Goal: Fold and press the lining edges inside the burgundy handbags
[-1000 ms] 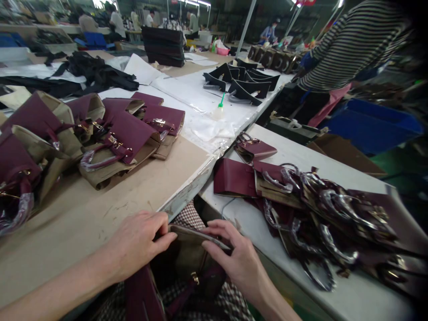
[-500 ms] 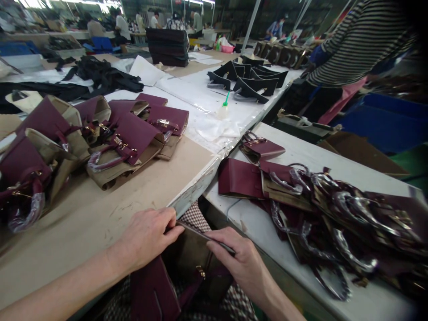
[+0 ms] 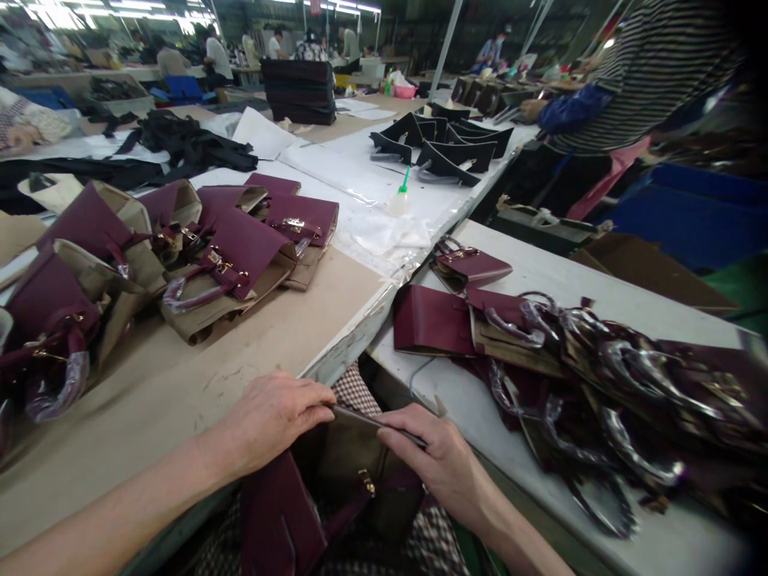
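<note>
A maroon handbag with a brown inside rests over my lap, below the table edge. My left hand pinches the bag's upper edge near its left end, thumb and fingers closed on it. Farther along the same edge, my right hand is closed on it too, with the thumb below. The edge stretches as a thin dark line between both hands. Under it, a small gold clasp shows on a maroon strap. The bag's lower part is out of frame.
Several maroon handbags lie on the left table, handles wrapped in plastic. More bags pile up on the right table. Farther off are a green-tipped bottle, black bag pieces and a person in a striped shirt.
Both hands have shifted slightly right along with the bag, still gripping its edge. The striped-shirt person's arm has moved toward the table, and another person's hand appears at far left.
</note>
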### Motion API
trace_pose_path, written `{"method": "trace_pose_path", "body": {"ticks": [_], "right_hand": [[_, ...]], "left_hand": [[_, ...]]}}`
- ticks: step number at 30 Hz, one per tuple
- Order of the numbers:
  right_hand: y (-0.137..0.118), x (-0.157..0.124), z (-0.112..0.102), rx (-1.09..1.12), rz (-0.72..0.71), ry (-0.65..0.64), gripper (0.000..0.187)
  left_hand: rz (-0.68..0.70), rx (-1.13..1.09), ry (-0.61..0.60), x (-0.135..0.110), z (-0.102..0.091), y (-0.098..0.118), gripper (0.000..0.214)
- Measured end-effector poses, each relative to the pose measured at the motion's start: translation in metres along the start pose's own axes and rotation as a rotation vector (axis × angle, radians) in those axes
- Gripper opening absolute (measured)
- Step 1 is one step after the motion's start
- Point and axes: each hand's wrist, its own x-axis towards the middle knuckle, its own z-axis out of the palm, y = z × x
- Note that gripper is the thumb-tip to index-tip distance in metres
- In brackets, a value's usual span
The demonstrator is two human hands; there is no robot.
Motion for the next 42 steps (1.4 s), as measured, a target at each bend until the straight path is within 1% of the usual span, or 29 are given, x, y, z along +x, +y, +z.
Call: {"method": "trace_pose_path", "body": {"ticks": [5,8,10,12,15,18,20,22,23,24,25,26,27,29,30,32,37,38,40,42], "right_hand": [[0.003,-0.001,0.003,0.011,-0.044,0.012,0.021],[0.002,-0.002,0.0,0.019,-0.05,-0.004,0.022],[-0.001,0.0,-0.006,0.02,-0.052,-0.047,0.022],[-0.007,0.003,-0.015,-0.004,-0.088,-0.119,0.023],[-0.028,0.016,-0.021,-0.13,-0.141,-0.247,0.028],[-0.056,0.034,-0.01,-0.224,-0.147,-0.363,0.041],[-0.07,0.046,0.004,-0.27,-0.125,-0.354,0.034],[-0.076,0.056,0.016,-0.319,-0.103,-0.332,0.02],[-0.076,0.059,0.02,-0.337,-0.1,-0.33,0.015],[-0.075,0.062,0.022,-0.343,-0.108,-0.338,0.011],[-0.073,0.065,0.022,-0.337,-0.12,-0.345,0.01],[-0.071,0.067,0.021,-0.325,-0.13,-0.346,0.01],[-0.069,0.068,0.019,-0.311,-0.135,-0.347,0.011],[-0.066,0.071,0.017,-0.299,-0.132,-0.358,0.013],[-0.066,0.073,0.016,-0.304,-0.131,-0.364,0.013],[-0.065,0.075,0.015,-0.309,-0.135,-0.372,0.014],[-0.064,0.081,0.02,-0.2,-0.229,-0.405,0.035],[-0.064,0.083,0.021,-0.181,-0.247,-0.413,0.036],[-0.065,0.088,0.026,-0.159,-0.265,-0.429,0.032],[-0.067,0.094,0.031,-0.159,-0.265,-0.445,0.021]], "left_hand": [[0.008,-0.018,0.01,-0.001,-0.001,0.002,0.017],[0.008,-0.049,0.0,-0.002,-0.003,0.003,0.016],[0.005,-0.074,-0.016,-0.003,-0.006,0.004,0.016],[0.009,-0.098,-0.031,-0.003,-0.01,0.005,0.015],[0.017,-0.118,-0.064,-0.003,-0.013,0.008,0.015],[0.03,-0.135,-0.084,-0.002,-0.013,0.009,0.019],[-0.002,-0.176,-0.079,-0.003,-0.014,0.007,0.022],[-0.11,-0.239,-0.063,-0.008,-0.018,0.001,0.019],[-0.174,-0.269,-0.055,-0.011,-0.022,-0.003,0.025],[-0.234,-0.293,-0.052,-0.015,-0.026,-0.007,0.035],[-0.281,-0.314,-0.061,-0.019,-0.032,-0.012,0.043],[-0.311,-0.335,-0.085,-0.023,-0.037,-0.016,0.046],[-0.33,-0.359,-0.115,-0.027,-0.041,-0.021,0.043],[-0.354,-0.414,-0.17,-0.034,-0.047,-0.027,0.027],[-0.357,-0.44,-0.188,-0.036,-0.047,-0.029,0.02],[-0.356,-0.478,-0.195,-0.039,-0.045,-0.032,0.013],[-0.357,-0.505,-0.181,-0.042,-0.036,-0.031,0.015],[-0.36,-0.498,-0.17,-0.042,-0.036,-0.03,0.015],[-0.358,-0.481,-0.145,-0.042,-0.036,-0.029,0.014],[-0.352,-0.466,-0.128,-0.042,-0.035,-0.027,0.013]]}}
